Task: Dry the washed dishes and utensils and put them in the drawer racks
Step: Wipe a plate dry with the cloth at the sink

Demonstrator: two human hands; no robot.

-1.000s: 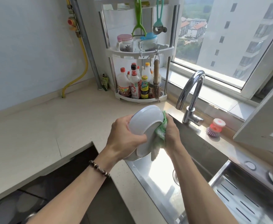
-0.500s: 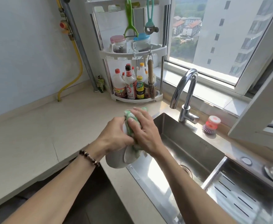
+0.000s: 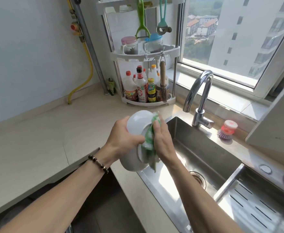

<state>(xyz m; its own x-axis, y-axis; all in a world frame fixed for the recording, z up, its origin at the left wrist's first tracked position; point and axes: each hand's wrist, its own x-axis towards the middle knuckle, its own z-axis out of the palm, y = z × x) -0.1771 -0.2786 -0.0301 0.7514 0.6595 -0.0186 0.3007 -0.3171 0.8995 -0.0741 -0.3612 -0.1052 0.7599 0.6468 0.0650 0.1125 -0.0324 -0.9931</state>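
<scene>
- A steel sink [image 3: 205, 148] lies right of the hands, its drain [image 3: 198, 179] showing below the right forearm; a slotted steel tray [image 3: 255, 207] sits in the basin beside it.
- A curved chrome tap [image 3: 199, 96] stands at the back of the sink, with a red-topped scrubbing brush [image 3: 227, 130] near it on the ledge.
- In the corner a white tiered rack [image 3: 144, 52] holds sauce bottles [image 3: 141, 88] on its bottom shelf and two lidded jars [image 3: 141, 44] above; a green peeler [image 3: 142, 21], a teal opener [image 3: 163, 19] and a small whisk broom [image 3: 163, 83] hang from it.
- A grey pipe [image 3: 89, 47] and a yellow hose [image 3: 87, 64] run down the wall left of the rack.
- The pale counter [image 3: 37, 140] spreads to the left; a dark opening [image 3: 104, 207] shows under the left forearm, which wears a beaded bracelet [image 3: 98, 163].
- The bottle labels are too small to read.
- The plate [image 3: 138, 121] is white, glossy and round, held on edge above the sink's near-left corner. A second white dish seems to sit against it lower down, though I cannot tell for sure.
- The left hand [image 3: 122, 140] grips the plate, fingers curled round its rim.
- The right hand [image 3: 162, 140] presses a green and white cloth [image 3: 148, 140] flat against the plate's face with straight fingers; the cloth's tail hangs below.
</scene>
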